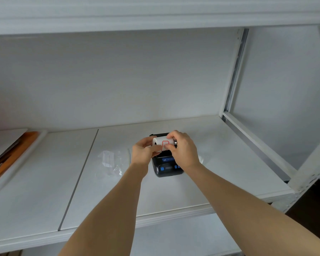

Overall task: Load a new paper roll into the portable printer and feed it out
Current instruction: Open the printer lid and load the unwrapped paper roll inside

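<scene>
Now both hands — left (pixel 143 151), right (pixel 183 149) — pinch the roll (pixel 162 141) above the printer (pixel 166 166); bag (pixel 111 162) lies nearby, contents unclear.

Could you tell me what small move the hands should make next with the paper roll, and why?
Probably peel free the red-printed sticker on the paper roll. Both the left hand and right hand hold the roll above the black printer, fingertips at the sticker, so the paper's end still looks sealed and could not feed out yet.
</scene>
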